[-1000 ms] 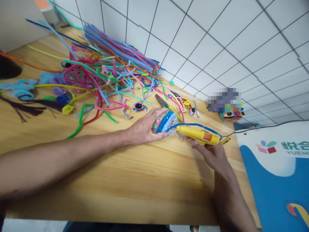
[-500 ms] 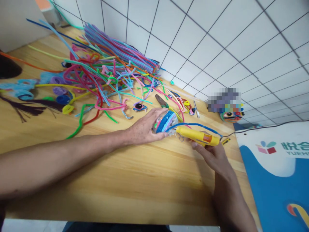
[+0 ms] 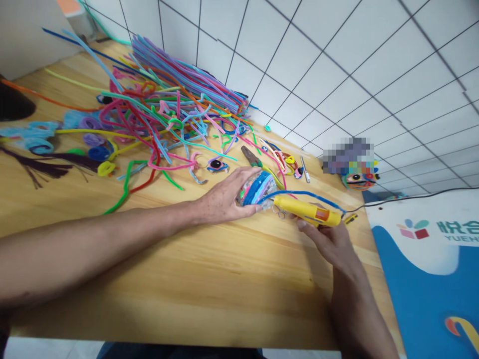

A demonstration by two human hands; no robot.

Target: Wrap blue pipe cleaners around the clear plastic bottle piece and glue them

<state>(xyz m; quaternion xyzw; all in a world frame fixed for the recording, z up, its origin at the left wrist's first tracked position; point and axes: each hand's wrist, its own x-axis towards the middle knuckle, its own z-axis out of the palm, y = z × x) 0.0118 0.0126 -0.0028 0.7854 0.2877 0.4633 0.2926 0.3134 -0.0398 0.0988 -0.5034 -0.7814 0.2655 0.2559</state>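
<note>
My left hand [image 3: 224, 199] is wrapped round a rounded object [image 3: 258, 188] banded with blue, purple and pink pipe cleaners. In my right hand [image 3: 331, 237] is a yellow glue gun [image 3: 307, 209], its nozzle pointing left at the right side of that object. A blue pipe cleaner [image 3: 310, 194] runs from the object over the top of the gun toward my right hand. Pliers [image 3: 251, 156] lie just beyond the object, and the loops of scissors [image 3: 279, 213] show below the nozzle.
Tangled pipe cleaners [image 3: 149, 114] cover the back left of the wooden table [image 3: 209, 289], beside a long bundle [image 3: 187, 75] near the tiled wall. An eye piece [image 3: 216, 164], a pen [image 3: 305, 169] and a decorated ball [image 3: 359, 180] sit farther back. A black cord [image 3: 411, 196] trails right.
</note>
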